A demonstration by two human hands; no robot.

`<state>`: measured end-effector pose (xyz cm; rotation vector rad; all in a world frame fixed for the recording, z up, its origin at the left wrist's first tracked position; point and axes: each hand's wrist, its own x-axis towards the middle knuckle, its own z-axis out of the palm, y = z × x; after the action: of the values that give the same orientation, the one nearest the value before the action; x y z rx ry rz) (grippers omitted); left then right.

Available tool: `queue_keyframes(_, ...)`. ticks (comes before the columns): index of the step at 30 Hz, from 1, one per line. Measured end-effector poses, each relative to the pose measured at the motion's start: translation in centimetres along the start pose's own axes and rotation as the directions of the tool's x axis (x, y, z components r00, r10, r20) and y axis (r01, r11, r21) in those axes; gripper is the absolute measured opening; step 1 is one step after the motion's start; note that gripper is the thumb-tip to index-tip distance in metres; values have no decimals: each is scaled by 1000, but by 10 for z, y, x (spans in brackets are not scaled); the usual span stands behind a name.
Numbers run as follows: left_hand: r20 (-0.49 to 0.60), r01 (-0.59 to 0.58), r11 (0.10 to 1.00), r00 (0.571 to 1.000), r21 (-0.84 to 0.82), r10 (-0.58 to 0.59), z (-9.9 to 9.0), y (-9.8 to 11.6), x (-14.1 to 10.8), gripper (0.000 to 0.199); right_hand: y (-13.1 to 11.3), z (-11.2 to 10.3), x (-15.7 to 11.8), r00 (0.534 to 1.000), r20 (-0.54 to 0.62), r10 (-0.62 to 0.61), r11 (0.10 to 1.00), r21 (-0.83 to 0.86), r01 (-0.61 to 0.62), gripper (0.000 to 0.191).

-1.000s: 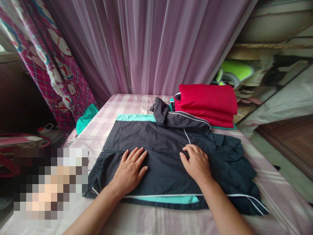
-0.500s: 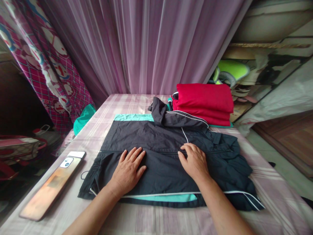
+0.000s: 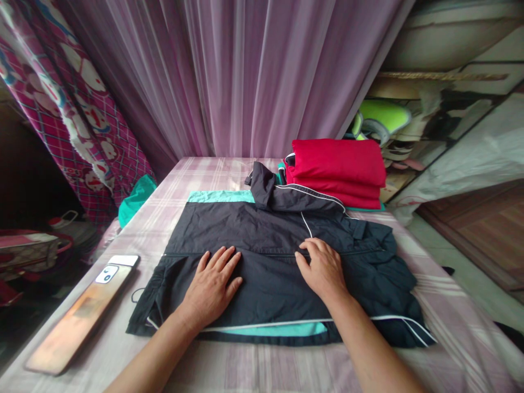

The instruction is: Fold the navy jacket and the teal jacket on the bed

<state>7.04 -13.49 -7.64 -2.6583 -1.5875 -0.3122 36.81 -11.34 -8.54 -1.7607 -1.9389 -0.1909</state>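
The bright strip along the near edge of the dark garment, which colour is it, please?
Turquoise; the bright strip on the dark garment shows best in the head view.

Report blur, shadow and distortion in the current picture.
Head view throughout: the brown wood-toned panel at right is smeared; the flat tan phone looks stretched toward the corner; the left edge sits in deep shadow; the white-piped dark cloth garment is clearer.

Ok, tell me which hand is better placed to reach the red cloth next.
The right hand, I'd judge: it rests on the garment, with the red cloth almost straight beyond it. The left hand, also on the garment, is farther off, nearer the phone.
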Motion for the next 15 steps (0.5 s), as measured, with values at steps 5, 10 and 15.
queue_keyframes(5, -10, -2, 1000, 1000, -2, 2, 1, 0, 0, 54, 0, 0, 0, 1000, -4, 0, 1000, 5, 0, 10)
queue_keyframes(10, -8, -4, 1000, 1000, -3, 4, -1, 0, 0, 54, 0, 0, 0, 1000, 6, 5, 1000, -1, -5, 10)
queue_keyframes(15, -4, -3, 1000, 1000, -4, 3, -1, 0, 0, 54, 1, 0, 0, 1000, 4, 3, 1000, 2, -3, 9)
